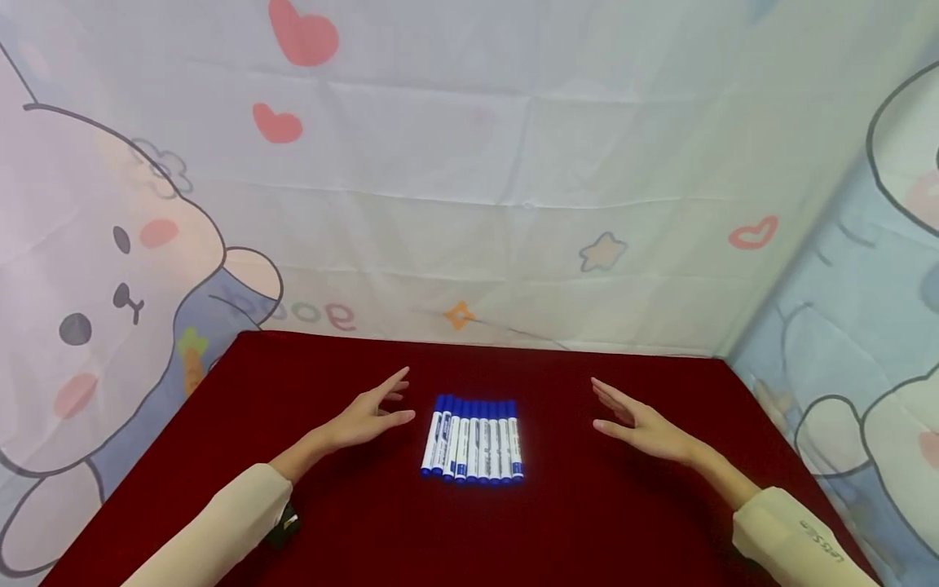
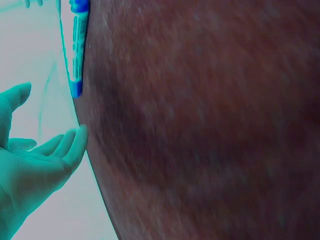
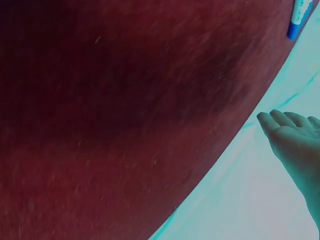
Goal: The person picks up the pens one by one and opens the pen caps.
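Several blue-capped white markers (image 1: 473, 440) lie side by side in one row on the dark red cloth, caps pointing away from me. To the left of the row my left hand (image 1: 367, 417) hovers with fingers extended and thumb apart, holding nothing. My right hand (image 1: 645, 425) is farther off on the right side, its fingers likewise extended and its palm turned toward the markers. In the left wrist view one marker (image 2: 78, 47) shows beyond the left hand (image 2: 47, 162). The right wrist view catches a marker's end (image 3: 298, 22) above the right hand (image 3: 295, 137).
A dark red cloth (image 1: 352, 522) covers the table. Behind it hangs a pale printed curtain (image 1: 469, 163) with hearts and cartoon animals, which continues along both sides. A small dark object (image 1: 284, 526) sits partly behind the left sleeve (image 1: 227, 522).
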